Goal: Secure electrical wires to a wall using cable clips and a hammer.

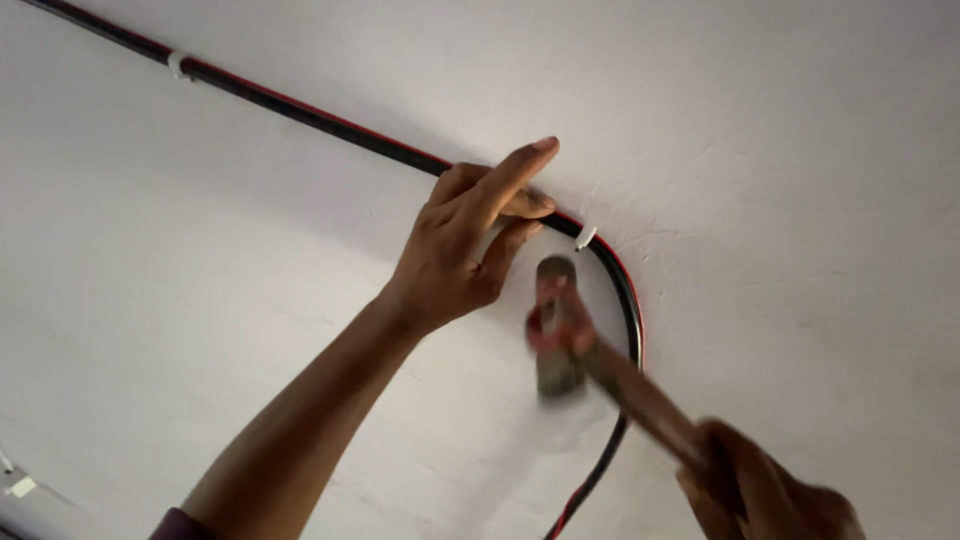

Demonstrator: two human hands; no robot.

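Observation:
A red and black twin cable (300,108) runs along a white plastered surface and bends downward at the right. My left hand (470,240) presses the cable against the surface just left of a white cable clip (585,237), index finger stretched out. My right hand (765,490), at the lower right corner, grips the wooden handle of a hammer (560,325). The hammer's metal head is blurred by motion and sits just below the clip, inside the cable's bend.
A second white clip (178,64) holds the cable at the upper left. A small white fitting (20,487) shows at the lower left edge. The cable (600,465) continues down to the bottom edge.

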